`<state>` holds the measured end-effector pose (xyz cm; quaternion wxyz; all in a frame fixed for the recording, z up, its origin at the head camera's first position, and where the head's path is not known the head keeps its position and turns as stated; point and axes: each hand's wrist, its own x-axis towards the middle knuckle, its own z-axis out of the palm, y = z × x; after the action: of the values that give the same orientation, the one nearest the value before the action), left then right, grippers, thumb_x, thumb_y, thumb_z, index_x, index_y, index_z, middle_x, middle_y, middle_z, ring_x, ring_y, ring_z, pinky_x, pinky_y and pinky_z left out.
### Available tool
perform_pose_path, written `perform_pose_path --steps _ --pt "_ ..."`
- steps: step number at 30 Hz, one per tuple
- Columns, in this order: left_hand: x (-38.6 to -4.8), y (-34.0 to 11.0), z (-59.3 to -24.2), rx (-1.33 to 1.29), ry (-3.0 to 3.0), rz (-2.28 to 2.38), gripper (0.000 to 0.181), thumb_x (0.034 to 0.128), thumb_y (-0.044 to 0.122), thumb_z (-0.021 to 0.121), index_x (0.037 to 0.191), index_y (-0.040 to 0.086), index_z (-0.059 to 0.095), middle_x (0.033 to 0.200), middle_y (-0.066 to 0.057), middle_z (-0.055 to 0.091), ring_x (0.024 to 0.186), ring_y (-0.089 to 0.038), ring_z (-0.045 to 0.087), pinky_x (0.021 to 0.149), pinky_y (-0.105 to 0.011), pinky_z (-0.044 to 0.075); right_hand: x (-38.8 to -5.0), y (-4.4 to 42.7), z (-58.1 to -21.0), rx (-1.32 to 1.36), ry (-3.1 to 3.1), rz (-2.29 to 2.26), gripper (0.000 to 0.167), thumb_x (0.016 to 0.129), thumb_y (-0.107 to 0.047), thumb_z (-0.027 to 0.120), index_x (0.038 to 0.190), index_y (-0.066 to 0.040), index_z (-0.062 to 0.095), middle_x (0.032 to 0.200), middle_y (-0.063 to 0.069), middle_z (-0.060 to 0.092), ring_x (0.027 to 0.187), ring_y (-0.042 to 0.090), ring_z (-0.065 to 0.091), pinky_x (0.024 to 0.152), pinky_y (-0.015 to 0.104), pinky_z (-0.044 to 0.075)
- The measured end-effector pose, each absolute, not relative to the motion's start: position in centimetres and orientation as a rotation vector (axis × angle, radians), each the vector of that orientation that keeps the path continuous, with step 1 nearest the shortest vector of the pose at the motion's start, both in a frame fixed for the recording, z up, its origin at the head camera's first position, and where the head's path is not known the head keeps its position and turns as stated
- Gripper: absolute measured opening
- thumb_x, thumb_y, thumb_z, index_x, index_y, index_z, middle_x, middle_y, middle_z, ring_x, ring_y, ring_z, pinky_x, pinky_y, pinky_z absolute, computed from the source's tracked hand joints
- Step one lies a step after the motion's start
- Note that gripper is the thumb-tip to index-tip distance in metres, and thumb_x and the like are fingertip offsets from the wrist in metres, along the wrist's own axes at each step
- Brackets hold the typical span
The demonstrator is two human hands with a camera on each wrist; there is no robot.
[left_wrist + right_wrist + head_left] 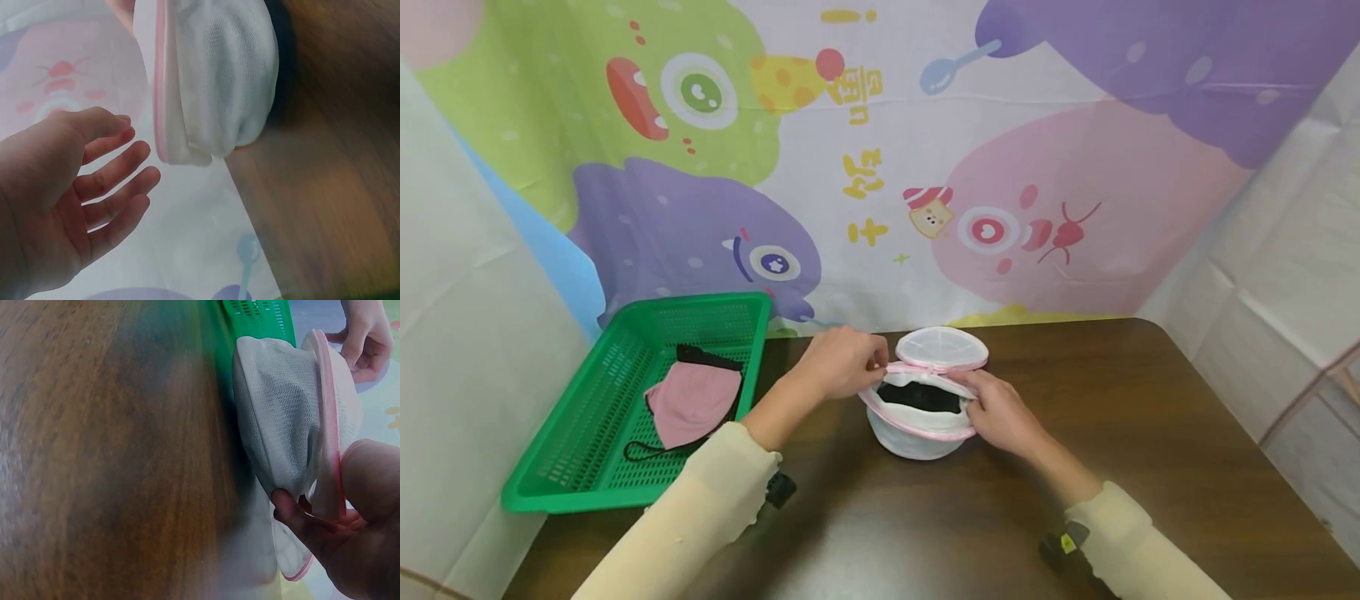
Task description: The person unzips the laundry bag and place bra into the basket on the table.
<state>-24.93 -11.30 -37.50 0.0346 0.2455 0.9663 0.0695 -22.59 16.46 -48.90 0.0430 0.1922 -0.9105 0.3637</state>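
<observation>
A round white mesh laundry bag (917,443) with pink edging stands on the table, its lid (942,343) folded back toward the wall. Black fabric (920,397) shows inside the mouth. My right hand (1002,414) grips the bag's right rim, thumb and fingers on either side of the edge, as the right wrist view shows on the mesh bag (281,406). By the left rim is my left hand (844,362). In the left wrist view that left hand (94,187) has loosely bent, spread fingers, apart from the bag (231,75).
A green perforated basket (580,502) stands at the left of the brown table (865,542). Inside lies a pink garment (692,400) with black straps. A cartoon-printed cloth (865,275) hangs behind, and pale sheets flank both sides.
</observation>
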Motion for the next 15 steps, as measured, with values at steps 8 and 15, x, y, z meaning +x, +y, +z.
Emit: perform_pose_path --steps 8,15 --pt "-25.0 -10.3 -37.9 0.816 2.969 0.255 0.011 0.1054 0.025 0.080 0.115 0.020 0.083 0.104 0.003 0.085 0.093 -0.019 0.073 0.082 -0.039 0.062 -22.5 16.5 -48.7 0.586 -2.783 1.107 0.053 0.097 0.007 0.057 0.148 -0.002 0.071 0.149 0.022 0.073 0.125 0.037 0.071 0.109 0.058 0.058" --pt "-24.8 -9.7 -38.1 0.876 2.950 0.278 0.013 0.1042 0.019 0.081 0.117 0.020 0.085 0.106 0.003 0.086 0.091 -0.018 0.073 0.079 -0.038 0.062 -22.5 16.4 -48.6 0.584 -2.794 1.116 0.054 0.097 0.007 0.057 0.148 -0.002 0.070 0.150 0.023 0.072 0.125 0.037 0.071 0.109 0.058 0.058"
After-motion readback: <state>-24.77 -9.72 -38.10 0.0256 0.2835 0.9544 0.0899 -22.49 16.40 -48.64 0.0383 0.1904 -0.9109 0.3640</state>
